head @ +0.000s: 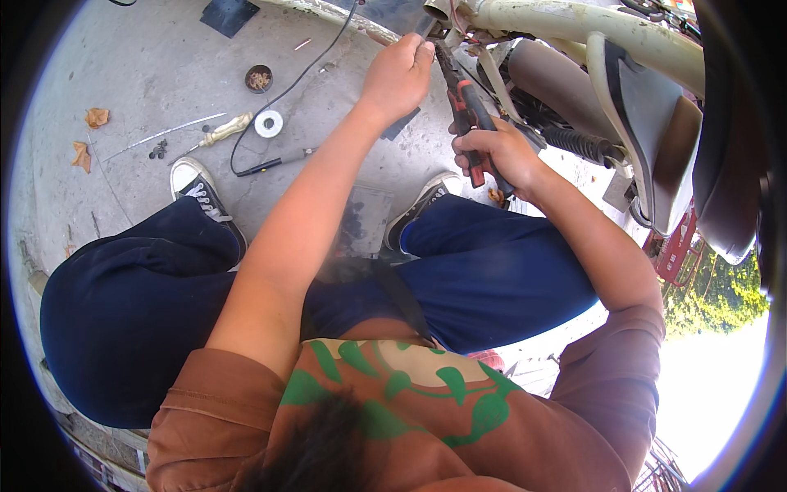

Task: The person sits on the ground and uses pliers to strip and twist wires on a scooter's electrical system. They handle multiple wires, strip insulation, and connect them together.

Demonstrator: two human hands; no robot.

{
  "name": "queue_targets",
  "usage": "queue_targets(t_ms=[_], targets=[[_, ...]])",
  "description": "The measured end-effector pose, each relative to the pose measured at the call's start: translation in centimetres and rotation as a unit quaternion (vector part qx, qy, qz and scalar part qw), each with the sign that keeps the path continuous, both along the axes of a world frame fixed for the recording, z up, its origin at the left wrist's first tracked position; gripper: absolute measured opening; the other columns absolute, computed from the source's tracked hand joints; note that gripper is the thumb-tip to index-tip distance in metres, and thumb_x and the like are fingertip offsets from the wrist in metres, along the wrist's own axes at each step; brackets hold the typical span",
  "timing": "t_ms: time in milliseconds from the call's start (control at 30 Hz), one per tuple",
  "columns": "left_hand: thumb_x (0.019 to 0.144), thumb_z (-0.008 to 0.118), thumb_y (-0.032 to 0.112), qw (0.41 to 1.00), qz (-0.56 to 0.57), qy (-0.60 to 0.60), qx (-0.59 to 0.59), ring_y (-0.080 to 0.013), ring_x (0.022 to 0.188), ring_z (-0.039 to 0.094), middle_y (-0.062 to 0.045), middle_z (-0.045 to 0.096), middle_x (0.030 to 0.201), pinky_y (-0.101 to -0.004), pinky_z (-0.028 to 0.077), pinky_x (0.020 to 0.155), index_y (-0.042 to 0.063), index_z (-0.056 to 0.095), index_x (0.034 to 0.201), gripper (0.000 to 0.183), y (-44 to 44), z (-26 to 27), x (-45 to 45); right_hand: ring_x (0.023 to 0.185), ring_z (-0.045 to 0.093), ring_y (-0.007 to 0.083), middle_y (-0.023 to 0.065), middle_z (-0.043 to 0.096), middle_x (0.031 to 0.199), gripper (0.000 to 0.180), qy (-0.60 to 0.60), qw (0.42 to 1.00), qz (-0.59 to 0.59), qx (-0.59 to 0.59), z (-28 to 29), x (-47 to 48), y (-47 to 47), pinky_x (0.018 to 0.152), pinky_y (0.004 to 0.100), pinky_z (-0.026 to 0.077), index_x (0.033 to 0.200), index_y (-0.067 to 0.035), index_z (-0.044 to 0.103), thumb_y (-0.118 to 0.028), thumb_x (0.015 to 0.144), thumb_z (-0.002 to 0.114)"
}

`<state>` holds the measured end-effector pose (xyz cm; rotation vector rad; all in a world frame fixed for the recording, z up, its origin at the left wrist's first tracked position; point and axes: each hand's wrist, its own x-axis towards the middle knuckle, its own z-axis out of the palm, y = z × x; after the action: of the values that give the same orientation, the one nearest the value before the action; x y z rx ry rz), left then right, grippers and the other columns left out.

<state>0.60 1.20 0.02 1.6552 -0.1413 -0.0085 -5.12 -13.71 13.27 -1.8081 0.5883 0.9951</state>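
Note:
My right hand [498,150] grips the red-and-black handles of a pair of pliers [461,95]. The jaws point up and reach close beside the fingers of my left hand [399,77]. That hand is curled, with thumb and fingertips together near the underside of a cream-painted two-wheeler frame [547,18]. Whatever may be between its fingers is hidden. Thin wires [456,15] hang by an open tube end [438,8] of the frame, just above the plier jaws.
On the concrete floor lie a soldering iron [264,166] with a black cord, a white-rimmed spool [268,123], a screwdriver [227,130] and a small round tin [259,79]. A clear plastic container [369,215] with dark pieces sits between my feet. A coil-spring shock absorber [581,147] stands right.

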Motion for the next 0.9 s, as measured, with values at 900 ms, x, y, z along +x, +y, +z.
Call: queue_targets(t_ms=[900], targets=[[0.100, 0.045, 0.029, 1.000, 0.001, -0.021, -0.001, -0.0469, 0.082, 0.058, -0.027, 0.061, 0.082, -0.0507, 0.045, 0.073, -0.003, 0.054, 0.087, 0.036, 0.0, 0.8, -0.4, 0.108, 0.060, 0.0248, 0.0189, 0.060, 0.118, 0.056, -0.015, 0.996, 0.081, 0.015, -0.1, -0.1, -0.8, 0.096, 0.0355, 0.048, 0.129, 0.009, 0.045, -0.008, 0.075, 0.051]])
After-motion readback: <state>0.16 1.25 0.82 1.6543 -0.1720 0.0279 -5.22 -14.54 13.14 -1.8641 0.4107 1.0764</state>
